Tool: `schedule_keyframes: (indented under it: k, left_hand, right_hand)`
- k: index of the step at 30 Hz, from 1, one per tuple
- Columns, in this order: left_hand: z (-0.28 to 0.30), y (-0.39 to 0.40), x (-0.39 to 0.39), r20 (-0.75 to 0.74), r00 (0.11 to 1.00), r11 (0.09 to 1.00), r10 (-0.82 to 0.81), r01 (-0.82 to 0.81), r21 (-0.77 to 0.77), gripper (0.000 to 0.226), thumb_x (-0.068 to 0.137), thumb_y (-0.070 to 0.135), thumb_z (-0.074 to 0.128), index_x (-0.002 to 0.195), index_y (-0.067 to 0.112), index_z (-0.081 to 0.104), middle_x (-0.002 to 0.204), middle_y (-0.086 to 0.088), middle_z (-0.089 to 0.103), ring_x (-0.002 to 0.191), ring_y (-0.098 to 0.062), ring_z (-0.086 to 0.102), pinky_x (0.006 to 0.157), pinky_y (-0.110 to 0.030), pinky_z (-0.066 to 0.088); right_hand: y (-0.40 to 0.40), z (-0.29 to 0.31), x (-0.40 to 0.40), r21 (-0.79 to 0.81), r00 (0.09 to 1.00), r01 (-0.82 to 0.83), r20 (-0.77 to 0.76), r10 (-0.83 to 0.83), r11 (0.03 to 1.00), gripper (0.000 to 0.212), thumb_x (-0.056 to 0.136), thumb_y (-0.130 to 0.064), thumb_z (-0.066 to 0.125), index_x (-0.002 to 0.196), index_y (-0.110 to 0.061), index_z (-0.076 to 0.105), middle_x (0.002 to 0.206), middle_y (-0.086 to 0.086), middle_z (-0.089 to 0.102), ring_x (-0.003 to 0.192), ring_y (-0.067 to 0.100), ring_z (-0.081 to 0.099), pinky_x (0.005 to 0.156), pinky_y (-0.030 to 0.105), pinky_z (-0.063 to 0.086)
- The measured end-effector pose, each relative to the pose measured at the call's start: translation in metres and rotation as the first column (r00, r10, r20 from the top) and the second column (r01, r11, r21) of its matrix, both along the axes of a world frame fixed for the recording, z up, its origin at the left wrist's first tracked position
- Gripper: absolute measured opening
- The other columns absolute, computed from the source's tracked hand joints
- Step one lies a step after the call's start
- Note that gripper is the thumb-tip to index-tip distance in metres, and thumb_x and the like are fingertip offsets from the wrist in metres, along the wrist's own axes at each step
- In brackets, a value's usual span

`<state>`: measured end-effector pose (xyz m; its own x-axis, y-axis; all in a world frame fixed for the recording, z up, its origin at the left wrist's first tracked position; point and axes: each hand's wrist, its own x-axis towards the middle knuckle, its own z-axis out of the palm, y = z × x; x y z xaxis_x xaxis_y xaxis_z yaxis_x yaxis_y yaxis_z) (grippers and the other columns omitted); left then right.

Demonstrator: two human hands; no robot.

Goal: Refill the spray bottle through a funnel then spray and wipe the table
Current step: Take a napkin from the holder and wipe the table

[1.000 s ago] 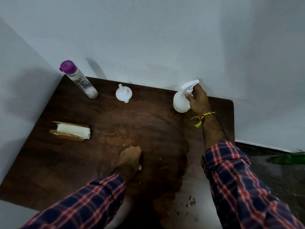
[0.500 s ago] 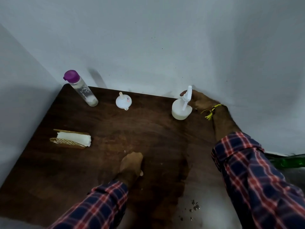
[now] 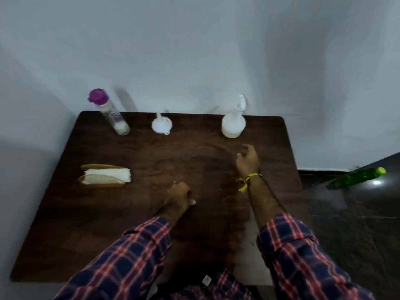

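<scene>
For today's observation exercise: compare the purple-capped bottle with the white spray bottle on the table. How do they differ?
The purple-capped bottle is slim, tall and clear, while the white spray bottle is squat, rounded and opaque white. The purple-capped bottle has a plain purple cap; the white spray bottle carries a white trigger head. Both stand along the back edge of the table, untouched by either hand.

walls [image 3: 194, 50]: pale grey, corner | floor [image 3: 350, 224]: dark, glossy | table [image 3: 86, 224]: dark wood
</scene>
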<state>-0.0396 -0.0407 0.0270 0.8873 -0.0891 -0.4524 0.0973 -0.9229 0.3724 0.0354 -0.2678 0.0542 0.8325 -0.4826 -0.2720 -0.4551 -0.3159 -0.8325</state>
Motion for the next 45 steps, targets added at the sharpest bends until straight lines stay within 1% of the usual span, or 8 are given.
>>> schedule_keyframes:
  k: [3,9,13,16,19,31,41,45]
  left_hand:
    - [0.009,0.044,-0.033,0.079,0.992,0.995,0.101,-0.099,-0.032,0.034,0.084,0.034,0.069,0.117,0.028,0.066,0.116,0.002,0.07,0.109,-0.023,0.065,0.093,-0.034,0.051]
    - [0.011,0.151,-0.083,0.123,0.944,0.95,0.305,-0.31,0.025,0.045,0.09,0.032,0.062,0.134,0.025,0.056,0.131,-0.004,0.063,0.121,-0.025,0.057,0.101,-0.034,0.043]
    - [0.005,0.207,-0.082,-0.058,0.931,0.929,0.359,-0.351,0.114,0.096,0.083,0.041,0.072,0.155,0.013,0.016,0.162,-0.013,0.015,0.149,-0.034,0.014,0.12,-0.043,0.019]
    - [-0.007,0.23,-0.08,-0.194,0.941,0.959,0.277,-0.258,0.117,0.13,0.071,0.053,0.078,0.154,0.015,-0.015,0.161,-0.014,-0.02,0.148,-0.04,-0.014,0.119,-0.054,0.003]
    - [-0.019,0.236,-0.085,-0.244,0.952,0.982,0.186,-0.169,0.087,0.135,0.071,0.062,0.073,0.148,0.018,-0.03,0.154,-0.014,-0.037,0.144,-0.038,-0.028,0.116,-0.056,-0.008]
    - [-0.028,0.241,-0.079,-0.333,0.938,0.994,0.1,-0.075,0.085,0.132,0.076,0.069,0.061,0.144,0.012,-0.036,0.149,-0.018,-0.044,0.137,-0.041,-0.039,0.11,-0.061,-0.017]
    - [-0.025,0.242,-0.077,-0.344,0.934,0.995,0.093,-0.072,0.072,0.132,0.076,0.068,0.062,0.143,0.013,-0.037,0.149,-0.018,-0.044,0.137,-0.041,-0.038,0.11,-0.061,-0.017]
    - [-0.027,0.243,-0.078,-0.345,0.934,0.995,0.089,-0.069,0.07,0.132,0.076,0.069,0.062,0.143,0.013,-0.038,0.148,-0.018,-0.045,0.136,-0.041,-0.04,0.109,-0.061,-0.018]
  right_hand:
    - [0.049,0.0,-0.045,-0.022,0.999,-0.02,-0.04,0.019,1.0,0.031,0.084,-0.002,0.064,0.115,-0.007,0.063,0.099,0.012,0.069,0.098,0.036,0.067,0.093,0.049,0.052]
    - [0.162,0.017,-0.096,-0.077,0.966,-0.256,-0.057,0.252,0.964,0.019,0.085,-0.007,0.07,0.104,-0.008,0.074,0.103,0.012,0.075,0.1,0.025,0.069,0.084,0.021,0.045]
    - [0.225,0.023,-0.093,-0.119,0.919,-0.393,-0.026,0.392,0.912,0.017,0.086,-0.014,0.071,0.101,-0.012,0.078,0.1,0.005,0.077,0.097,0.017,0.07,0.082,0.015,0.044]
    - [0.265,0.022,-0.074,-0.132,0.885,-0.463,-0.021,0.465,0.876,0.016,0.085,-0.019,0.072,0.099,-0.014,0.079,0.098,0.002,0.078,0.095,0.015,0.071,0.087,0.022,0.051]
    - [0.293,0.017,-0.05,-0.174,0.863,-0.502,-0.044,0.503,0.847,0.016,0.085,-0.021,0.072,0.097,-0.014,0.079,0.096,0.003,0.078,0.094,0.017,0.071,0.088,0.026,0.053]
    - [0.343,-0.014,-0.009,-0.237,0.863,-0.5,-0.208,0.46,0.833,0.02,0.087,-0.025,0.069,0.104,-0.017,0.077,0.105,0.003,0.076,0.101,0.021,0.069,0.09,0.027,0.051]
    - [0.354,-0.019,-0.014,-0.404,0.85,-0.524,-0.188,0.493,0.75,0.015,0.087,-0.03,0.065,0.095,-0.02,0.075,0.097,0.002,0.074,0.093,0.022,0.068,0.085,0.039,0.057]
    - [0.352,-0.02,-0.021,-0.407,0.854,-0.491,-0.048,0.518,0.77,0.009,0.082,-0.022,0.07,0.086,-0.015,0.07,0.09,0.004,0.07,0.084,0.02,0.065,0.077,0.037,0.056]
